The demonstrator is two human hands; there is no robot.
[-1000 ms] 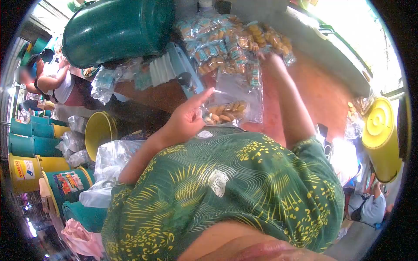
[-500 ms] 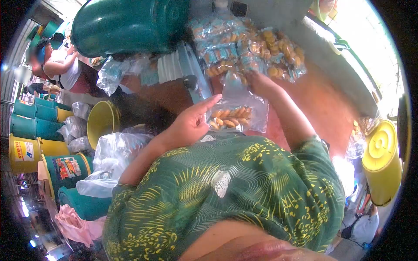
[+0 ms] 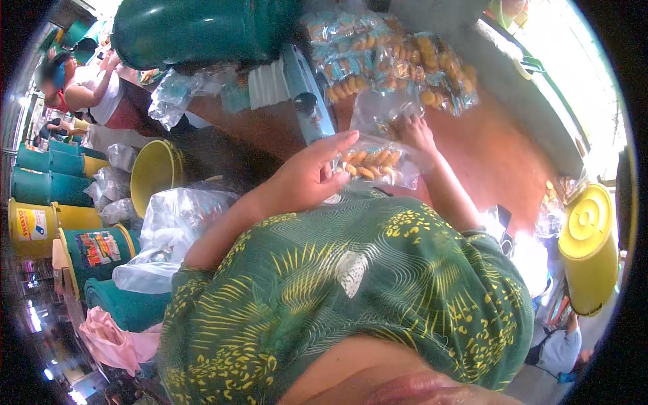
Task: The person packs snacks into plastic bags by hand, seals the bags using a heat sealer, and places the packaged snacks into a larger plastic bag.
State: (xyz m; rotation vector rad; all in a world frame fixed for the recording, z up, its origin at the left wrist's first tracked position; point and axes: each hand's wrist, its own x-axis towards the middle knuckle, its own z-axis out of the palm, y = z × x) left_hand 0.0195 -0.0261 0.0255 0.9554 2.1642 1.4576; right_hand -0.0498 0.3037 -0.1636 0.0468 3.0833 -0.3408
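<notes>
A clear plastic bag (image 3: 371, 162) with rows of small golden biscuits lies against my front at the table edge. My left hand (image 3: 317, 169) is at its left side, thumb and fingers closed on the bag's edge. Over the upper right part of the bag is my right hand (image 3: 413, 131), fingers bent; what they hold, if anything, is too blurred to tell. Just beyond it lies a pile of small biscuit packets (image 3: 405, 64) in clear and blue wrap. A blue sealer-like device (image 3: 310, 98) stands left of the pile.
A large green barrel (image 3: 196, 34) lies at the back left. White strips (image 3: 268, 84) and loose plastic (image 3: 172, 98) are beside it. Yellow bucket (image 3: 156, 177) and clear bags (image 3: 179, 229) are at left, a yellow container (image 3: 588, 236) at right. A person (image 3: 94, 88) stands at far left.
My right hand has come back from the packet pile toward the bag. My left hand has moved slightly right and closed on the bag's edge. The view has shifted a little.
</notes>
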